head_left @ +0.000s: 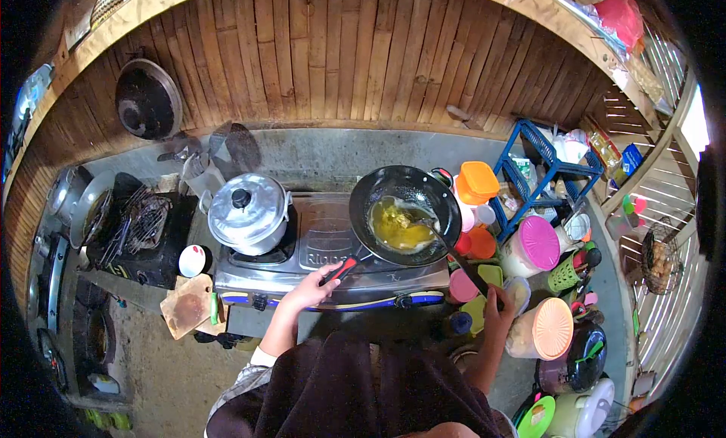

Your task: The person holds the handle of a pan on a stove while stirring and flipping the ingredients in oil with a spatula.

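Observation:
My left hand [316, 288] is closed around the red and black handle [346, 269] of a black wok [377, 182]. The wok stands over the right side of a steel two-burner gas stove [333, 288]. Yellowish food in oil [407, 225] lies in its bottom. Off to the right, my right hand [497, 315] grips the long dark handle of a spatula [467, 268], whose far end reaches into the food. The blade is partly hidden in it. A lidded aluminium pot [246, 211] occupies the left burner.
A cutting board [187, 307] with a green-handled knife [214, 309] lies left of the stove, near a white bowl [192, 261]. Lidded plastic containers [538, 243] and a blue rack [545, 163] crowd the right side. A charcoal grill [147, 228] stands far left.

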Demonstrator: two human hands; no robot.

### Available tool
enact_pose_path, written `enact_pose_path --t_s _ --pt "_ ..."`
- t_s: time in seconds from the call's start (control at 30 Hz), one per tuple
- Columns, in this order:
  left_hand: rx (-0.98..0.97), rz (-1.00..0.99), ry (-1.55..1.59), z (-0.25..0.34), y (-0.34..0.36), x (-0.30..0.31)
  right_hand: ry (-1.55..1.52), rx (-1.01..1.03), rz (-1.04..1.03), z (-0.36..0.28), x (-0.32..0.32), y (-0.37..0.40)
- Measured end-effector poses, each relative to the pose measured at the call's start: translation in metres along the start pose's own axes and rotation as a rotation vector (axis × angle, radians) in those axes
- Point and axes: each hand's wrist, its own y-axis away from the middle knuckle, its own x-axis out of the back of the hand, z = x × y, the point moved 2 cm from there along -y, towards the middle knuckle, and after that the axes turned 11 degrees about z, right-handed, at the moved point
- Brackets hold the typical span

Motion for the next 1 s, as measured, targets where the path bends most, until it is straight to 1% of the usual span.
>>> enact_pose_path --t_s 0.03,0.1,0.23,0.3,0.33,0.4,0.5,0.6,0.73,0.83,0.93,1.0 --pt "0.000 -0.003 0.000 0.002 0.001 0.000 0.002 -0.001 0.002 -0.004 0.005 0.000" --pt "0.048 0.004 -0.023 0.009 0.005 0.001 0.134 0.121 -0.003 -0.012 0.014 -0.001" --pt "0.038 -0.019 0.041 0.004 0.003 0.000 0.089 0.064 0.004 -0.051 0.027 0.010" --pt "-0.003 0.019 -0.023 0.004 0.003 -0.001 0.076 -0.054 -0.012 -0.058 0.032 0.013" --pt "-0.003 0.018 -0.023 0.006 0.004 0.000 0.076 -0.055 -0.011 -0.062 0.036 0.013" --pt "0.067 -0.013 0.050 0.008 0.005 0.001 0.220 0.049 -0.032 -0.069 0.043 0.014" --pt "0.047 -0.027 0.036 -0.004 0.000 -0.001 0.275 0.048 -0.052 -0.068 0.053 0.012" --pt "0.037 -0.017 0.014 0.001 0.002 -0.001 0.297 0.026 -0.027 -0.091 0.059 0.015" --pt "0.024 -0.020 0.009 0.000 0.002 -0.001 0.208 0.084 0.030 -0.089 0.068 0.013" --pt "-0.012 0.009 -0.051 0.000 0.002 0.000 0.172 0.038 0.059 -0.084 0.075 0.013" --pt "0.003 0.013 -0.039 -0.004 0.000 0.000 0.160 0.050 0.055 -0.076 0.079 0.014" --pt "0.046 0.000 0.023 -0.003 0.001 -0.001 0.145 -0.011 0.041 -0.071 0.081 0.014"
